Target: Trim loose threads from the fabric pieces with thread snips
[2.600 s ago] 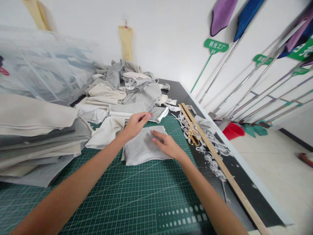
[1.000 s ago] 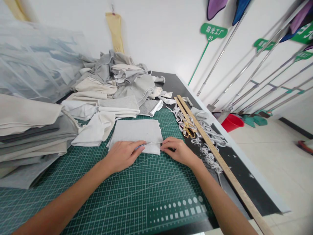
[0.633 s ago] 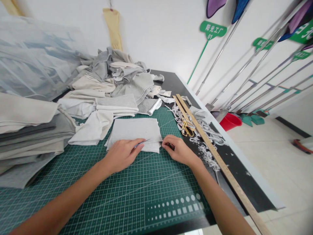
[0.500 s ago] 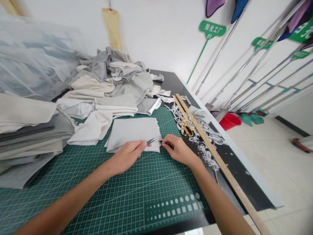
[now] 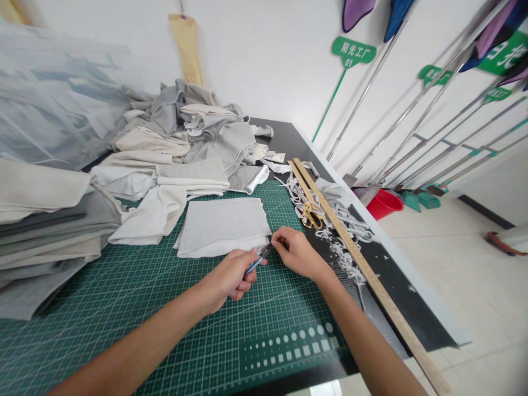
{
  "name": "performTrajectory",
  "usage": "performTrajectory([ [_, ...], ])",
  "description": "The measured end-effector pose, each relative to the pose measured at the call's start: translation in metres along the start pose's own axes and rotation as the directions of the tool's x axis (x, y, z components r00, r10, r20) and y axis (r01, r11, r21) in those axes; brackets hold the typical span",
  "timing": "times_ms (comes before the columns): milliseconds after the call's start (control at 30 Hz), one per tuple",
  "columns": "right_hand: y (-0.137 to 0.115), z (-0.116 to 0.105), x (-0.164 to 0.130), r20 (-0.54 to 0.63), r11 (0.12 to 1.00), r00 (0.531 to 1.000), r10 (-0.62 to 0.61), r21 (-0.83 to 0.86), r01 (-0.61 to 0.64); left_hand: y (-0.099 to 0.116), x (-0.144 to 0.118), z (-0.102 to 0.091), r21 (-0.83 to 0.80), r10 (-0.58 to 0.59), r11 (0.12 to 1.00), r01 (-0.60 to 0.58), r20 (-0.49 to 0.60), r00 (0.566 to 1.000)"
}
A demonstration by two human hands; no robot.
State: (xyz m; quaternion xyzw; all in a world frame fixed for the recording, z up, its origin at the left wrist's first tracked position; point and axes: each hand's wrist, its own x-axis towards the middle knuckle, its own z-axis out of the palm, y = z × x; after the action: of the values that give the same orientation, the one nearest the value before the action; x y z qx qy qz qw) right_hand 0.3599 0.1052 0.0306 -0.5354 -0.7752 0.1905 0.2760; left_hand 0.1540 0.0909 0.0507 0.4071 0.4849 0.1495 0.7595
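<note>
Wall sign (image 5: 353, 52) "阳光工厂 01", green.

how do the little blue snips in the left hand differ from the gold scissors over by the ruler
The blue snips are small and slim, gripped in the left hand with their tips at the corner of the grey cloth. The gold scissors are larger with loop handles, lying untouched among white trimmings beside the wooden ruler. Both are cutting tools.

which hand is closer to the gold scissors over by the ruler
Right. The right hand sits just short of the gold scissors; the left hand is farther back, holding small snips.
</note>
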Motion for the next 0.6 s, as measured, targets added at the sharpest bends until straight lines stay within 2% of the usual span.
performTrajectory([
  [267,-0.002,0.0,-0.001,-0.025,1.0,0.999,0.02,-0.011,-0.021,0.004,0.003,0.016,-0.052,0.022,0.998,-0.027,-0.093,0.995],
  [600,-0.003,0.001,-0.001,-0.05,0.999,0.998,0.04,-0.027,-0.042,0.004,0.004,0.018,-0.061,0.065,0.995,-0.074,-0.146,0.987],
])
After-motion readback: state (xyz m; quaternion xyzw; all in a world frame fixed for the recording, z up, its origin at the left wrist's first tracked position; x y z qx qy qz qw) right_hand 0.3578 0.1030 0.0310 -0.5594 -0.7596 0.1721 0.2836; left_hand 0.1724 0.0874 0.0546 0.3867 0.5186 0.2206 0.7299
